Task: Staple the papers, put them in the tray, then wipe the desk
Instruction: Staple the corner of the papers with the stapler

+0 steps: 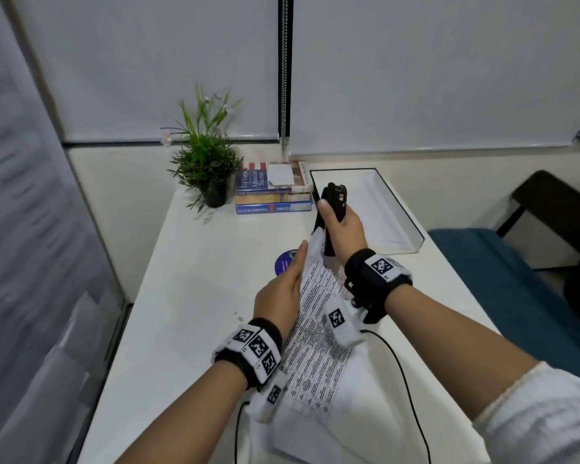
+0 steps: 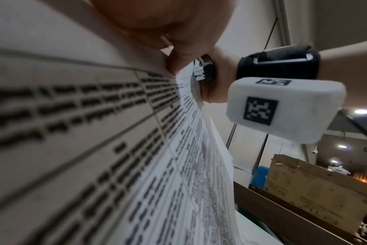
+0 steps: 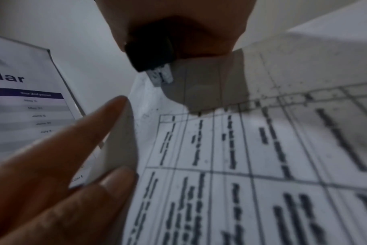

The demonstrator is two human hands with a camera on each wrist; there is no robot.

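The papers [image 1: 315, 329], sheets printed with tables, are lifted at a slant off the white desk [image 1: 198, 296]. My left hand [image 1: 295, 269] pinches their upper left edge: the thumb [image 2: 178, 58] lies on the printed face and straight fingers [image 3: 84, 140] lie behind. My right hand [image 1: 342, 229] grips a black stapler [image 1: 335, 199] upright, and its metal mouth [image 3: 159, 76] sits on the top corner of the papers [image 3: 262, 149]. The clear plastic tray [image 1: 412, 226] stands just behind the stapler at the back right of the desk.
A potted plant [image 1: 208, 169] and a stack of books [image 1: 272, 195] stand at the back of the desk. A round blue sticker [image 1: 287, 262] lies beside my left hand. A black cable [image 1: 406, 380] trails over the desk. A blue seat [image 1: 516, 296] is to the right.
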